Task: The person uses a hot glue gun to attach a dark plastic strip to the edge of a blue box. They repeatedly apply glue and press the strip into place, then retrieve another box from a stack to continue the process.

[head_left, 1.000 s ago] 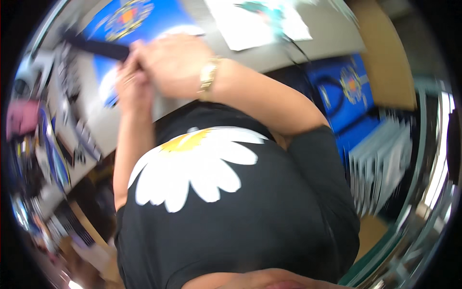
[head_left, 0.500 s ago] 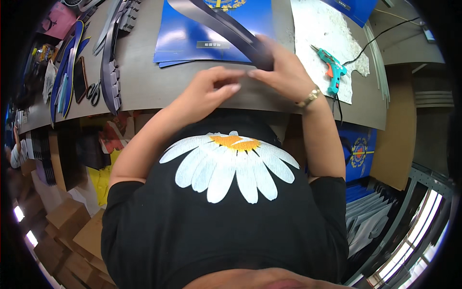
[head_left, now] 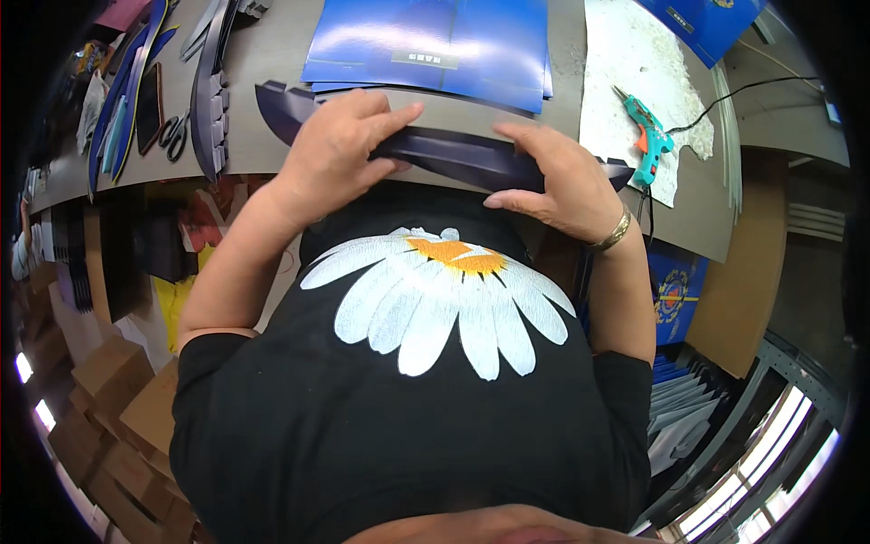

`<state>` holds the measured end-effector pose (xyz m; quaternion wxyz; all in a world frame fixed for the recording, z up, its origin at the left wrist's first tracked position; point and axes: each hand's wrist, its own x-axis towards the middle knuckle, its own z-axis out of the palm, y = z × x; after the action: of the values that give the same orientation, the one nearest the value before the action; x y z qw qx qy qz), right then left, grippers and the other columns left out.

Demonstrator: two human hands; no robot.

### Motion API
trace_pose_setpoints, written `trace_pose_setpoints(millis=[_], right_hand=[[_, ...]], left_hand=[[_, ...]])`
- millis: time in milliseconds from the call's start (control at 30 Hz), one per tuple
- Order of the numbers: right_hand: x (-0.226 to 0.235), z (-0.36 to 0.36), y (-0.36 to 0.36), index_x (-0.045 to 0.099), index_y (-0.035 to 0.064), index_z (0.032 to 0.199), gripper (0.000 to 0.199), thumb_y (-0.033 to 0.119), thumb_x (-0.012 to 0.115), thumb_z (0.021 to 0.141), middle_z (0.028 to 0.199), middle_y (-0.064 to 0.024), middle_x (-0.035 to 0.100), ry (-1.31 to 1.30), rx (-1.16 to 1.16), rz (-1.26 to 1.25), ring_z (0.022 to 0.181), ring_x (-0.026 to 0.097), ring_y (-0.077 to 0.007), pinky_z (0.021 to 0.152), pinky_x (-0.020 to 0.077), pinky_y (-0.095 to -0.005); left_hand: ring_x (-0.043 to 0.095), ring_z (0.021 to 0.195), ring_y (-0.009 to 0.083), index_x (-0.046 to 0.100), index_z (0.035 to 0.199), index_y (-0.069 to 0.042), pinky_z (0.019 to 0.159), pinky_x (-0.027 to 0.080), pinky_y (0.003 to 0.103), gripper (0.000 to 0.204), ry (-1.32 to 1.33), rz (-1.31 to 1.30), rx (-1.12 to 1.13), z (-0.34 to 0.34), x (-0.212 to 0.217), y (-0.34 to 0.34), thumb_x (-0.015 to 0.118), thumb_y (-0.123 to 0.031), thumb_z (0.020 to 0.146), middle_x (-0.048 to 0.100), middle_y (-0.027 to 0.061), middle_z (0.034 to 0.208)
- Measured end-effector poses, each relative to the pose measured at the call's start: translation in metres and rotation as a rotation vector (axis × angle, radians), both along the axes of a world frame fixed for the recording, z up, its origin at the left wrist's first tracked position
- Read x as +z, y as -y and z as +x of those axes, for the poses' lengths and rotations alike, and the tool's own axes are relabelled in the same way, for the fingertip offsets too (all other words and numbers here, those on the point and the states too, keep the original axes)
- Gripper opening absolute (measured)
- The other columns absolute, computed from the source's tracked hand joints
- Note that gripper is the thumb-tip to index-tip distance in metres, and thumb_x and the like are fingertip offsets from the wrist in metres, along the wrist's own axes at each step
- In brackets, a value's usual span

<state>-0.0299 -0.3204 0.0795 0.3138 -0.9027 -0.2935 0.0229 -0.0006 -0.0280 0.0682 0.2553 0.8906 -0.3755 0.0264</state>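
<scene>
A long dark navy folded cardboard strip (head_left: 449, 156) runs crosswise above the table's near edge, with small cut tabs at its left end. My left hand (head_left: 335, 150) is closed around it left of the middle, thumb on the near side. Toward the other end, my right hand (head_left: 575, 186) spans the strip, fingers on the far side and thumb on the near side; the palm hides part of it. Just beyond the strip lies a stack of glossy blue printed sheets (head_left: 381, 54).
Right of my hands, a teal glue gun (head_left: 648, 136) with a black cord lies on a glue-spotted white sheet (head_left: 603, 100). At the left are notched dark strips (head_left: 208, 109), scissors (head_left: 172, 136) and a phone (head_left: 149, 113). Cardboard boxes (head_left: 113, 372) stand below left.
The strip has swung from slanting away over the blue sheets to lying crosswise before me. My left hand, free before, has taken hold of it.
</scene>
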Motion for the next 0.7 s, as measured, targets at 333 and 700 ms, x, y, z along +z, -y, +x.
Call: trace_pose_setpoints(millis=[333, 700], right_hand=[[-0.006, 0.007, -0.017, 0.061, 0.0058, 0.096, 0.022, 0.023, 0.070, 0.086, 0.084, -0.0121, 0.063, 0.256, 0.162, -0.213, 0.088, 0.060, -0.0330, 0.082, 0.0474, -0.0437], [0.011, 0.006, -0.015, 0.061, 0.0036, 0.096, 0.019, 0.018, 0.067, 0.085, 0.086, -0.0156, 0.065, 0.109, 0.148, -0.158, 0.085, 0.063, -0.0363, 0.078, 0.0492, -0.0452]], left_hand=[[0.060, 0.083, 0.0310, 0.072, 0.108, -0.006, 0.075, 0.046, 0.041, 0.043, -0.076, -0.023, -0.088, -0.005, -0.011, -0.016, 0.084, -0.018, 0.069, 0.060, 0.0118, 0.085], [0.060, 0.092, 0.0317, 0.068, 0.122, -0.005, 0.088, 0.046, 0.041, 0.046, -0.322, -0.051, -0.232, 0.013, 0.005, -0.039, 0.077, -0.023, 0.081, 0.065, 0.0128, 0.092]])
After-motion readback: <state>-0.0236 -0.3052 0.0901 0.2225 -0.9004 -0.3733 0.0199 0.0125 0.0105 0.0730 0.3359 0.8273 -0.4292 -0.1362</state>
